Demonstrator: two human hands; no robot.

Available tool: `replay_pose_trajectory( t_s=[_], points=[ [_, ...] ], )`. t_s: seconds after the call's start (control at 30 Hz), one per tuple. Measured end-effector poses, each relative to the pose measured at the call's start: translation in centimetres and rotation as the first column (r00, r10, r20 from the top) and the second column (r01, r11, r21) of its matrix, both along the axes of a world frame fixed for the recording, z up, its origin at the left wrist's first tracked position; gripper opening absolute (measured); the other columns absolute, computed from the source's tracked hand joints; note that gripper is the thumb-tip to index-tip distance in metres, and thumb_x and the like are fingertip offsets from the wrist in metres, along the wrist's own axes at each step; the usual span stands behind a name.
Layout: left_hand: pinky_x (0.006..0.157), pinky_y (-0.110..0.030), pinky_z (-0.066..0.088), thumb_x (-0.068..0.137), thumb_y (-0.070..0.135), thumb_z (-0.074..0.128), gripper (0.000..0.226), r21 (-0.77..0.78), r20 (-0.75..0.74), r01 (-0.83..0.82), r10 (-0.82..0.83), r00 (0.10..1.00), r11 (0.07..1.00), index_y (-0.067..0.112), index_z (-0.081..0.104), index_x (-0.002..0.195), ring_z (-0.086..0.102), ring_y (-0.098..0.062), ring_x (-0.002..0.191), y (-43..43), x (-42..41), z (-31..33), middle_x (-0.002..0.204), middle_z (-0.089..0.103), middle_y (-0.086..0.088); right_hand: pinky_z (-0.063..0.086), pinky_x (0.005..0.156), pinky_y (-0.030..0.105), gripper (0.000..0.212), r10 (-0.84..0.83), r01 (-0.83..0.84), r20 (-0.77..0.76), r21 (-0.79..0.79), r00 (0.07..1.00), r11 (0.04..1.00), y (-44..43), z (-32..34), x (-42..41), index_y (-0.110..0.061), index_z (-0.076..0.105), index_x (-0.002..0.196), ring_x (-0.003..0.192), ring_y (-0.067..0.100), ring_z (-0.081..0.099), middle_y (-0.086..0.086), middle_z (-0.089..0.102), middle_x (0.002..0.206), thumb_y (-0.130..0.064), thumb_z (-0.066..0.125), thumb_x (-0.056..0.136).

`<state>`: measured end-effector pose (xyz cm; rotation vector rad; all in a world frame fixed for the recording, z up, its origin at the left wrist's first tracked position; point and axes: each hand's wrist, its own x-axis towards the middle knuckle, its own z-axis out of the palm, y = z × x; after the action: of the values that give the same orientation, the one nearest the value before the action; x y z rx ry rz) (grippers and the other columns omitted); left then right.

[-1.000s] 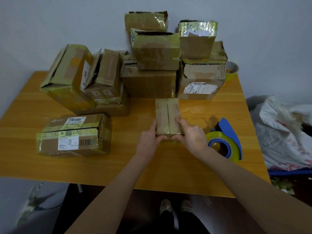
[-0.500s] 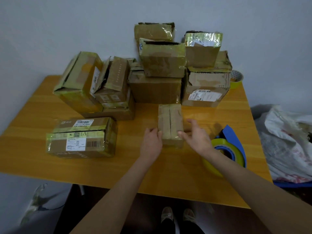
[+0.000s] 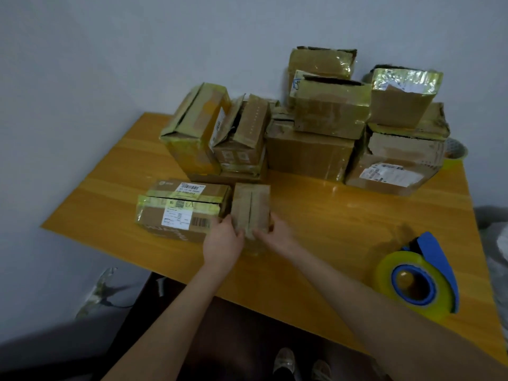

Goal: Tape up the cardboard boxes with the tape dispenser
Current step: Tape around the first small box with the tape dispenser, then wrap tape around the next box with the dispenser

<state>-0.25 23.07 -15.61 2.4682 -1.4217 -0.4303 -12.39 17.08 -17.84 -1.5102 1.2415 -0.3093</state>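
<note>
A small box (image 3: 250,209) sits on the bench (image 3: 330,232) beside a labelled box (image 3: 181,213), left hand (image 3: 224,242) and right hand (image 3: 275,235) each with a grip pinching its near end — likely light, stiff, best held by its sides — dispenser (image 3: 420,276) well apart.

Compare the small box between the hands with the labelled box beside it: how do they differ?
The small box is gripped by the left hand and right hand; the labelled box lies on the table. The small box is smaller and shows no label; the labelled box carries white labels and yellowish tape. The small box's long side runs away from the person; the labelled box lies crosswise. Both are brown cardboard.
</note>
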Motion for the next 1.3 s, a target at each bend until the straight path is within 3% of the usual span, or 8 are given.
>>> replay_pose_trajectory(
  t_s=[0.23,0.47,0.67,0.77,0.87,1.0,1.17,1.3],
  points=[
    [0.076,-0.028,0.048,0.092,0.018,0.058,0.035,-0.03,0.062,-0.041,0.042,0.997,0.999,0.009,0.058,0.126,0.059,-0.024,0.101,-0.1,4.8,1.2,0.12,0.058,-0.014,0.047,0.1,0.04,0.079,0.049,-0.049,0.015,0.027,0.999,0.998,-0.6,-0.1,6.5,-0.026,0.024,0.152,0.123,0.029,0.052,0.007,0.052,0.139,-0.032,0.069,0.087],
    [0.066,-0.033,0.051,0.096,0.036,0.049,0.035,0.063,0.202,0.014,-0.027,0.979,0.998,0.018,0.053,0.126,0.063,-0.026,0.092,-1.8,3.3,0.9,0.123,0.053,-0.009,0.05,0.097,0.04,0.07,-0.049,0.048,-0.046,-0.008,0.998,0.999,-0.9,-0.5,5.4,-0.026,0.031,0.148,0.12,0.028,0.054,0.004,0.053,0.137,-0.037,0.067,0.089],
    [0.08,-0.039,0.049,0.097,0.033,0.045,0.038,0.07,0.249,0.077,-0.092,0.964,0.995,0.015,0.05,0.13,0.048,-0.028,0.118,-5.5,1.7,2.6,0.128,0.048,-0.01,0.035,0.108,0.035,0.076,-0.075,0.064,-0.145,-0.079,0.987,0.995,-3.8,1.7,2.4,-0.015,0.025,0.152,0.137,0.029,0.038,0.008,0.037,0.151,-0.03,0.066,0.091],
    [0.084,-0.036,0.047,0.097,0.033,0.047,0.038,-0.056,0.142,0.114,-0.105,0.984,0.992,0.018,0.049,0.131,0.049,-0.025,0.118,-9.4,-1.0,4.4,0.13,0.048,-0.008,0.038,0.101,0.031,0.061,-0.276,0.24,-0.131,-0.243,0.952,0.94,-6.8,4.6,-1.4,-0.018,0.034,0.147,0.129,0.026,0.045,0.01,0.039,0.145,-0.026,0.062,0.093],
    [0.086,-0.032,0.045,0.097,0.032,0.05,0.04,-0.23,-0.04,0.106,-0.118,0.992,0.967,0.017,0.048,0.133,0.052,-0.02,0.116,-14.2,-3.8,6.8,0.132,0.049,-0.005,0.041,0.095,0.03,0.055,-0.522,0.464,-0.031,-0.415,0.852,0.782,-10.5,7.9,-5.1,-0.019,0.038,0.143,0.122,0.022,0.049,0.007,0.04,0.141,-0.025,0.062,0.093],
    [0.088,-0.027,0.036,0.096,0.03,0.053,0.052,-0.401,-0.301,0.04,-0.173,0.938,0.915,0.011,0.036,0.141,0.046,-0.024,0.122,-20.3,-6.1,10.1,0.139,0.041,-0.009,0.044,0.092,0.033,0.059,-0.677,0.634,0.08,-0.447,0.732,0.632,-15.1,11.3,-9.0,-0.018,0.032,0.146,0.119,0.024,0.05,0.008,0.032,0.146,-0.025,0.059,0.095],
    [0.111,-0.042,0.031,0.093,0.036,0.059,0.078,-0.335,-0.565,-0.052,-0.156,0.81,0.941,0.01,0.014,0.152,0.029,-0.03,0.14,-25.6,-6.7,11.6,0.155,0.026,-0.011,0.033,0.111,0.043,0.08,-0.607,0.593,0.054,-0.294,0.793,0.749,-19.1,12.6,-10.9,-0.013,0.017,0.154,0.141,0.031,0.031,0.011,0.022,0.158,-0.034,0.064,0.092],
    [0.105,-0.041,0.039,0.092,0.037,0.059,0.067,-0.272,-0.679,-0.087,-0.127,0.723,0.958,0.011,0.03,0.147,0.042,-0.025,0.13,-26.4,-7.0,11.3,0.142,0.043,-0.006,0.042,0.099,0.034,0.059,-0.499,0.535,0.203,-0.206,0.842,0.819,-19.8,12.3,-10.8,-0.014,0.041,0.143,0.129,0.024,0.048,0.004,0.052,0.139,-0.03,0.064,0.092]
  ],
)
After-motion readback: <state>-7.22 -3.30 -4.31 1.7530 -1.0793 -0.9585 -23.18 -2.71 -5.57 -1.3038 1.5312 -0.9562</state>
